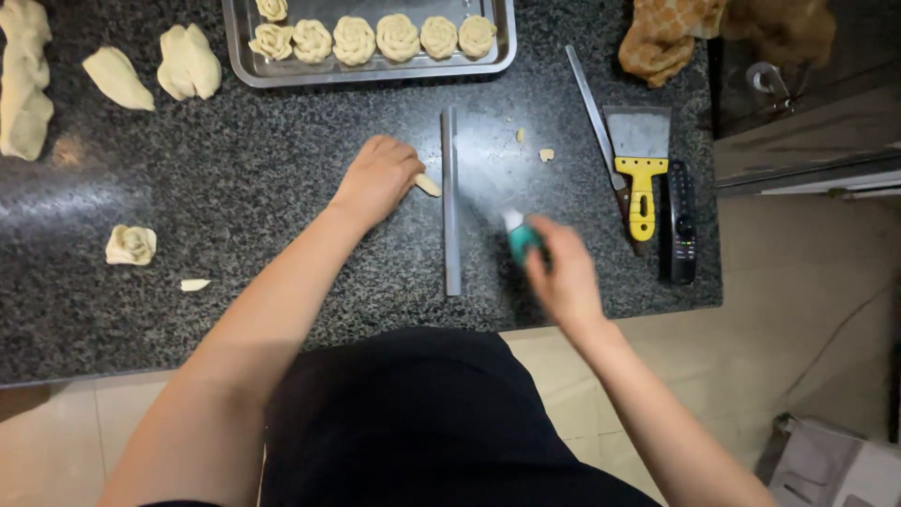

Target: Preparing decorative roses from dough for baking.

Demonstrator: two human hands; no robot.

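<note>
Pressing left hand [377, 178] curled on dough piece [427, 185] | right hand [561, 272] gripping teal tool [519, 238], blurred

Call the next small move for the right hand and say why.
Probably bring the teal tool in the right hand across the grey strip to the small dough piece that the left hand pins on the counter. The tool is blurred, apparently mid-motion, and that dough is the only piece in hand.
</note>
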